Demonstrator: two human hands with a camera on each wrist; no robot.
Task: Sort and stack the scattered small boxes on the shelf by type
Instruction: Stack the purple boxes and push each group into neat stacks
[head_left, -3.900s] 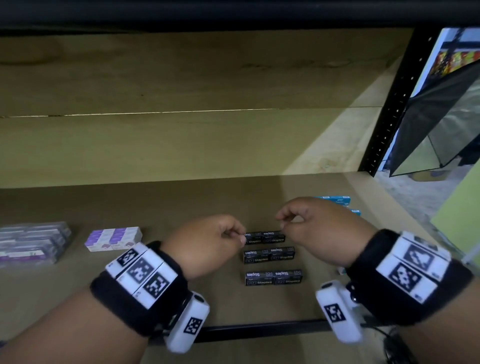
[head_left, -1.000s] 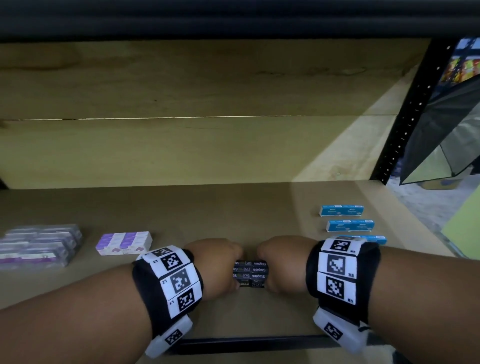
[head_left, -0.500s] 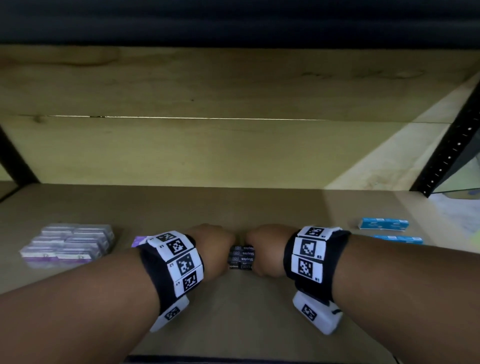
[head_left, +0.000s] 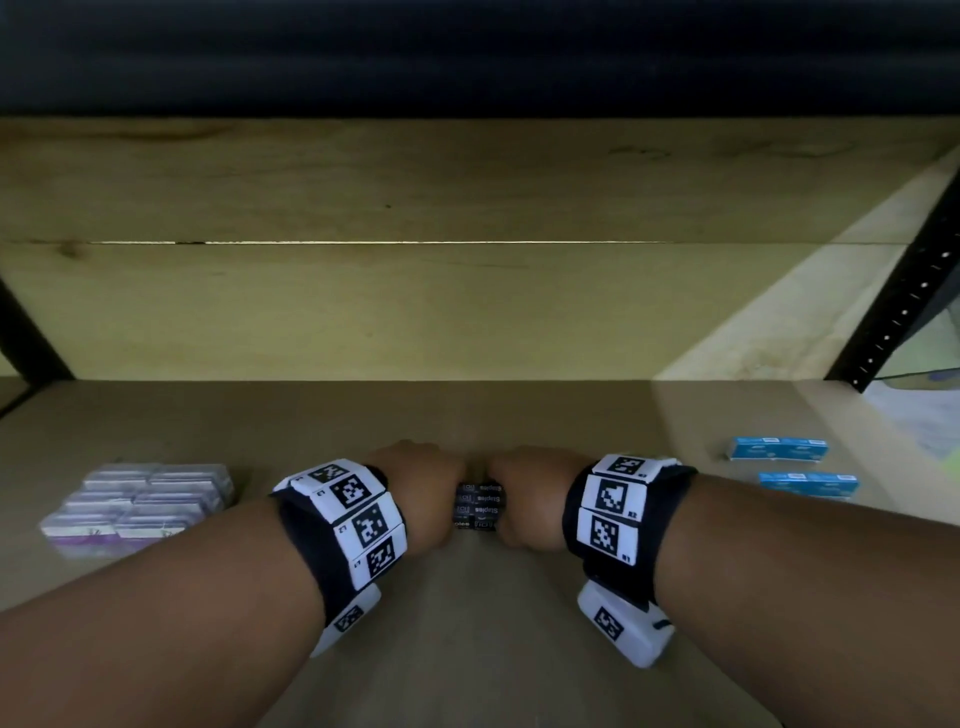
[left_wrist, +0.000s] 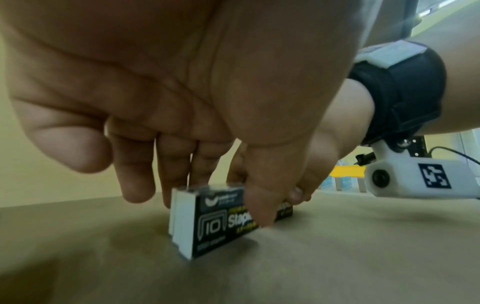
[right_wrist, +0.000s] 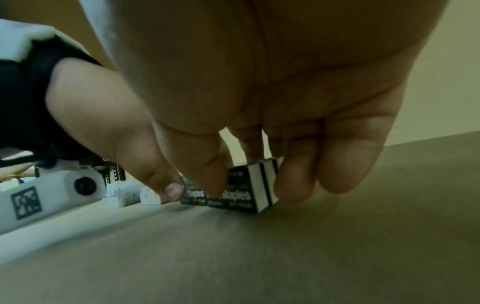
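The shelf (head_left: 467, 415) carries all items. Landmark: the black staple boxes (head_left: 479, 506), grouped side by side at the shelf's middle, resting on its surface. The purple-and-white boxes (head_left: 140, 506) lie well to the left of the staple boxes; two blue boxes (head_left: 777, 449) lie well to their right. The left hand (head_left: 423, 499) and right hand (head_left: 530, 501) flank the staple boxes, fingers (left_wrist: 135, 174) and thumbs clamped on the group from both ends
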